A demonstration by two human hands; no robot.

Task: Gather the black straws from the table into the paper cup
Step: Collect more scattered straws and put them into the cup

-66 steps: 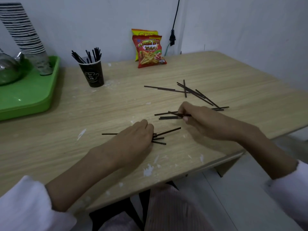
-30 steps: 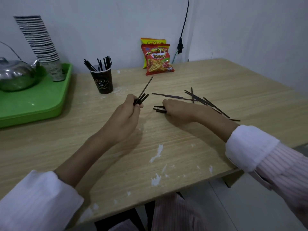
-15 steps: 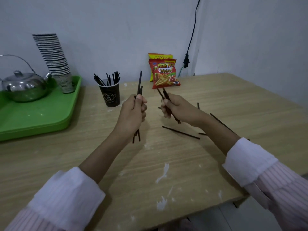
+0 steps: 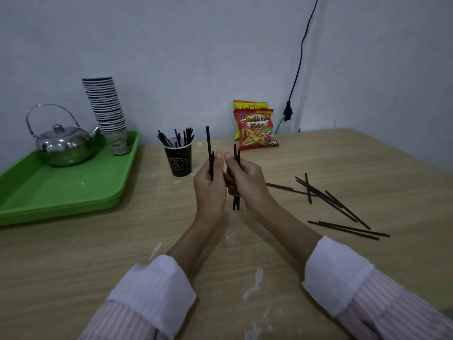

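Observation:
My left hand (image 4: 209,186) grips a small bunch of black straws (image 4: 208,143) upright above the table. Right beside it, my right hand (image 4: 246,184) grips another upright bunch of black straws (image 4: 236,203); the thumbs almost touch. A dark paper cup (image 4: 178,161) with several black straws sticking out stands just behind and left of my hands. Several loose black straws (image 4: 326,198) lie crossed on the table to the right, and a pair of straws (image 4: 348,229) lies nearer the front edge.
A green tray (image 4: 61,192) at the left carries a metal teapot (image 4: 62,143) and a tall stack of paper cups (image 4: 107,111). Two snack bags (image 4: 256,128) lean on the back wall. A black cable (image 4: 297,67) hangs down to the table's back edge.
Both hands lifted their straws off the table and brought the two bunches upright and close together. The camera view tilted up.

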